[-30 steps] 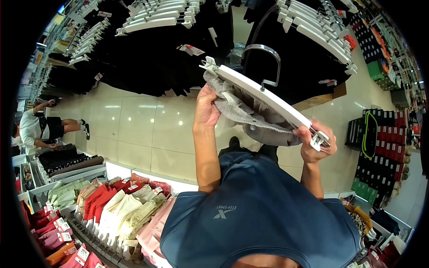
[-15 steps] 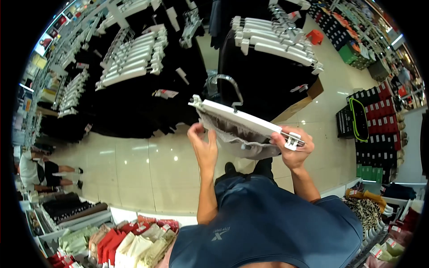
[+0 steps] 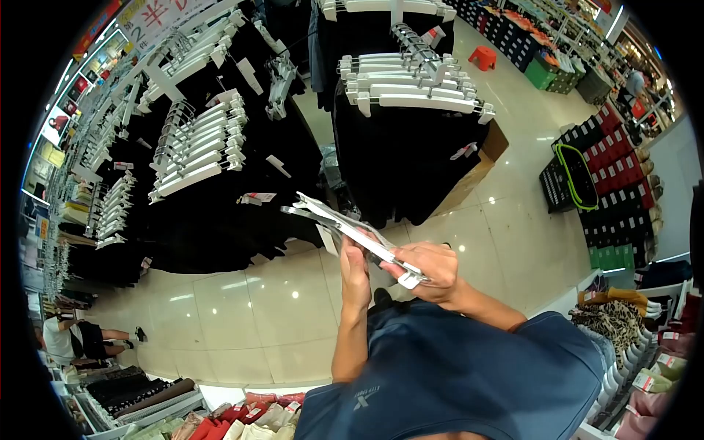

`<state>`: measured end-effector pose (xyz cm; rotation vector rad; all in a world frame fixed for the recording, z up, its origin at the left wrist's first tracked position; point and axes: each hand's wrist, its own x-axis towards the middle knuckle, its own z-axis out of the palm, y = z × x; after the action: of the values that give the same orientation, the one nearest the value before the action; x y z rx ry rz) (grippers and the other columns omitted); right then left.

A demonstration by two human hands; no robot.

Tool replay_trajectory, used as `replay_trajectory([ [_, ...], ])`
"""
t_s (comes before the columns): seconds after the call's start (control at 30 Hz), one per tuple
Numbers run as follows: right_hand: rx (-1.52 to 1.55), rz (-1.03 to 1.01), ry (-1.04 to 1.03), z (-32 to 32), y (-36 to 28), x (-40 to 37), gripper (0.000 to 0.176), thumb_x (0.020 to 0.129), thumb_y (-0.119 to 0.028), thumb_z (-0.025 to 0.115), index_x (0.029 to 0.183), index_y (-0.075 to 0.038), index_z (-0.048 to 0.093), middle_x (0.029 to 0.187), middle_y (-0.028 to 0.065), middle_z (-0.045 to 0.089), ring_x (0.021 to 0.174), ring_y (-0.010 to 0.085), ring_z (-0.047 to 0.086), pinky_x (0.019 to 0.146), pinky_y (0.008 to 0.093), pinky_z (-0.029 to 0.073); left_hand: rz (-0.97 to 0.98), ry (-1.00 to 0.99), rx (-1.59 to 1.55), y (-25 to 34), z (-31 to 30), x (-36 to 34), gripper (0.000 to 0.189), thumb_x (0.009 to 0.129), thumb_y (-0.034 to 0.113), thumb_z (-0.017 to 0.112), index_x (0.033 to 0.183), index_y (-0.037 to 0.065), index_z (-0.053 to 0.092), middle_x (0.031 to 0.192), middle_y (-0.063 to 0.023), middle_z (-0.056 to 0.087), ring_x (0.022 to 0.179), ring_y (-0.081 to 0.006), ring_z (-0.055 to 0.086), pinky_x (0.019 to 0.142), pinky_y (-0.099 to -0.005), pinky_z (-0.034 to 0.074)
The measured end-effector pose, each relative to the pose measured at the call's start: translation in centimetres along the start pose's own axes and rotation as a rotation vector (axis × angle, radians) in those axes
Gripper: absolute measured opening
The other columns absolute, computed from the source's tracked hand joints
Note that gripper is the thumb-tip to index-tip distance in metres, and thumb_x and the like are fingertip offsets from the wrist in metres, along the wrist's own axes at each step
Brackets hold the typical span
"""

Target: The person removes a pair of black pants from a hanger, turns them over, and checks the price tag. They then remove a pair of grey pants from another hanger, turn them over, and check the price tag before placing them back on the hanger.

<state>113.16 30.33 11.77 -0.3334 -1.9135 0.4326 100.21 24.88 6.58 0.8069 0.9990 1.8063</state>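
We record a white hanger (image 3: 345, 226) at frame centre, seen edge-on and slanting from upper left to lower right; right hand (image 3: 434, 273) closed round its lower-right end; left hand (image 3: 355, 270) just beside, fingers together against the hanger's middle; whether they grip it we cannot tell; racks (image 3: 411, 139) of black clothes stand above, at upper centre.

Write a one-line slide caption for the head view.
Left hand and right hand hold a tilted white clip hanger before racks of black garments in a shop.
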Motion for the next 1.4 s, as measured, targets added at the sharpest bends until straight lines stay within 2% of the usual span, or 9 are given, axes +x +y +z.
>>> replay_trajectory([
  [0.27,0.139,-0.068,-0.295,0.4,-2.6,-1.3,0.059,0.07,-0.02,0.077,0.114,0.011,0.055,0.101,0.0228,0.065,0.091,0.0346,0.067,0.076,0.0371,0.056,-0.166,0.045,-0.133,2.5,-1.3,0.6,0.027,0.083,0.027,0.053,0.099,0.006,0.046,0.086,-0.0046,0.048,0.078,-0.0107,0.043,0.071,-0.0233,0.036],
  [0.43,0.397,-0.046,-0.415,0.0,-1.3,-2.3,0.064,0.083,-0.034,0.063,0.121,0.016,0.049,0.116,0.0284,0.059,0.106,0.0387,0.062,0.088,0.0408,0.052,-0.125,-0.097,0.08,5.5,-2.7,0.5,0.039,0.074,0.04,0.057,0.091,0.008,0.044,0.08,-0.0037,0.046,0.076,-0.0107,0.038,0.07,-0.0229,0.029],
  [0.5,0.449,0.078,-0.366,-0.6,-0.9,-2.6,0.06,0.079,-0.022,0.066,0.126,0.011,0.048,0.125,0.0251,0.056,0.108,0.0363,0.061,0.09,0.0381,0.051,-0.118,-0.16,0.069,6.7,-3.6,0.4,0.042,0.072,0.043,0.058,0.088,0.008,0.043,0.079,-0.0038,0.045,0.074,-0.0108,0.037,0.068,-0.0232,0.028],
  [0.8,0.041,0.399,-0.024,-1.3,5.7,0.6,0.07,0.077,-0.01,0.069,0.138,0.0,0.037,0.136,0.0177,0.048,0.109,0.0299,0.061,0.085,0.0348,0.053,-0.159,-0.392,0.133,12.3,-3.9,0.1,0.049,0.075,0.052,0.055,0.068,0.006,0.04,0.062,-0.0031,0.039,0.06,-0.009,0.028,0.055,-0.023,0.021],
  [1.07,-0.361,-0.251,-0.578,-3.0,5.6,9.7,0.082,0.072,-0.029,0.077,0.142,-0.015,0.036,0.147,0.0086,0.034,0.137,0.0306,0.029,0.113,0.0537,0.021,-0.333,-0.44,0.084,13.6,-2.3,1.9,0.04,0.074,0.043,0.054,0.066,0.008,0.035,0.061,0.0004,0.033,0.059,-0.0096,0.025,0.055,-0.0241,0.022],
  [1.17,-0.358,-0.406,-0.598,-2.5,6.6,10.8,0.055,0.07,-0.026,0.077,0.118,-0.009,0.056,0.107,0.0091,0.062,0.11,0.0275,0.056,0.112,0.0508,0.026,-0.407,-0.538,0.181,13.6,-3.6,3.1,0.046,0.07,0.048,0.055,0.07,0.004,0.041,0.064,-0.0026,0.04,0.062,-0.0096,0.034,0.056,-0.0238,0.025],
  [1.27,-0.334,-0.43,-0.764,-2.7,6.2,11.9,0.032,0.069,-0.023,0.078,0.09,-0.007,0.06,0.074,0.0057,0.059,0.076,0.0256,0.061,0.093,0.0417,0.047,-0.436,-0.602,0.159,12.9,-4.6,3.7,0.048,0.071,0.05,0.055,0.068,0.004,0.042,0.063,-0.0029,0.041,0.063,-0.0101,0.037,0.058,-0.0225,0.028],
  [1.37,-0.209,-0.423,-0.604,-2.2,6.6,11.4,0.03,0.069,-0.023,0.079,0.077,-0.006,0.055,0.062,0.0053,0.051,0.058,0.0252,0.054,0.062,0.0354,0.049,-0.343,-0.81,0.05,10.8,-7.1,6.0,0.06,0.085,0.055,0.049,0.077,-0.003,0.055,0.068,-0.0069,0.052,0.067,-0.0138,0.048,0.062,-0.0245,0.037],
  [1.4,-0.175,-0.436,-0.572,-2.4,6.4,11.7,0.03,0.069,-0.024,0.079,0.078,-0.006,0.056,0.061,0.0058,0.05,0.058,0.0245,0.054,0.05,0.0356,0.04,-0.316,-0.535,0.045,10.1,-7.6,5.3,0.064,0.088,0.058,0.045,0.085,-0.005,0.057,0.077,-0.0096,0.056,0.073,-0.0162,0.051,0.068,-0.0253,0.04],
])
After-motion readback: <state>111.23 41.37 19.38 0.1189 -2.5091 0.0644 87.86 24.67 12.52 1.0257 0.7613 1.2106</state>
